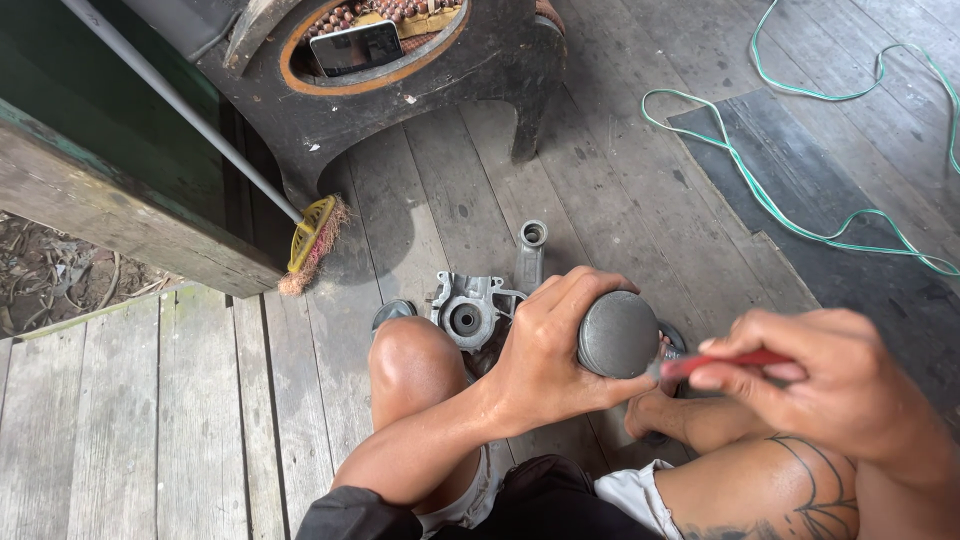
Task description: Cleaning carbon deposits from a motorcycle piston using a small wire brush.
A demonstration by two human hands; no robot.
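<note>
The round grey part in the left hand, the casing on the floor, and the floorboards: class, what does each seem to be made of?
Round grey part, held in the left hand: probably metal, dull matt grey, smooth domed face.
Casing: likely cast aluminium, pale silvery grey with moulded bosses and holes.
Floorboards: weathered wood, grey, with visible grain and gaps between planks.

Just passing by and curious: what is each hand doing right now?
Left hand: closed around a round grey metal part.
Right hand: closed on a red-handled tool, its tip at the part.

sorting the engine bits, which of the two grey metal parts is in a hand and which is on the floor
The round dome-topped part is gripped in the left hand. The cast housing with the tube-like arm lies on the plank floor, untouched.
</note>
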